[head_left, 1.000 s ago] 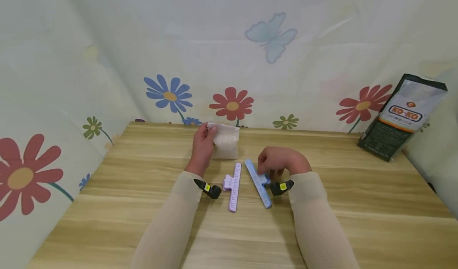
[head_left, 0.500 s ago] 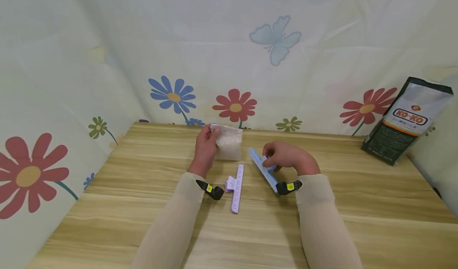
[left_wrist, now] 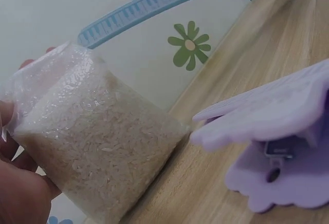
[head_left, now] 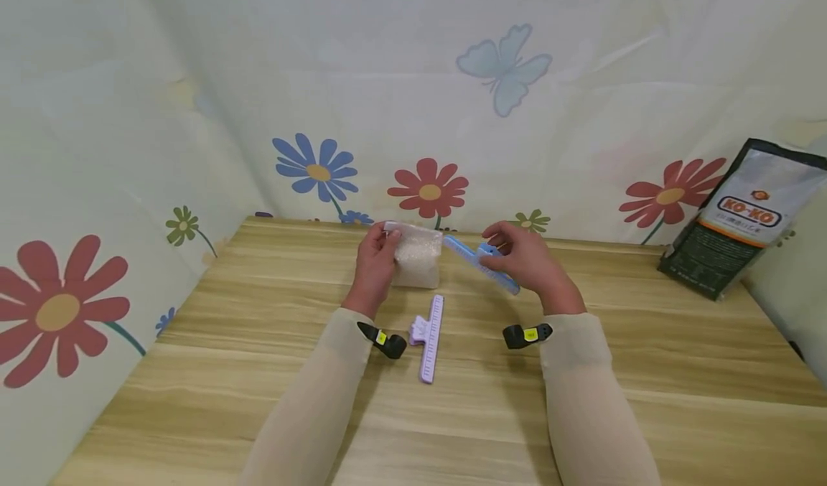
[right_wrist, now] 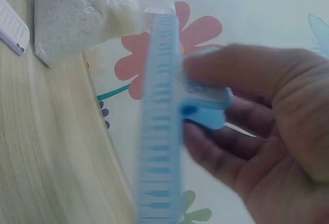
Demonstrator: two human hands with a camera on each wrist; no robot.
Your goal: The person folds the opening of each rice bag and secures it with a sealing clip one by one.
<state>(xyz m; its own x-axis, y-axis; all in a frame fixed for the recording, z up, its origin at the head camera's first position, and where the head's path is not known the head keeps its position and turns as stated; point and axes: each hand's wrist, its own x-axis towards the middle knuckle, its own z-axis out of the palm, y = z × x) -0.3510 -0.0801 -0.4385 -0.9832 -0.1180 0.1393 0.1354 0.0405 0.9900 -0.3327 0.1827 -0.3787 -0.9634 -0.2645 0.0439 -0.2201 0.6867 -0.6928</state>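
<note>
A clear bag of rice (head_left: 416,260) stands near the back of the table, its top folded over. My left hand (head_left: 377,263) grips the bag's upper left side, thumb in front. In the left wrist view the rice grains (left_wrist: 113,136) show through the plastic. My right hand (head_left: 526,258) pinches the grip of a long blue bag clip (head_left: 481,263), raised off the table. In the right wrist view, thumb and fingers press the blue clip's two tabs (right_wrist: 205,100), and its far end overlaps the bag's top corner. A purple bag clip (head_left: 429,339) lies in front of the bag.
A black and white KO-KO packet (head_left: 739,220) stands tilted at the table's right back corner. Behind the wooden table (head_left: 452,428) hangs a flowered curtain (head_left: 400,98). The purple clip lies between the two forearms.
My right hand has picked the blue clip up off the table and carried it back, close to the bag's top right. The left hand keeps its hold on the bag.
</note>
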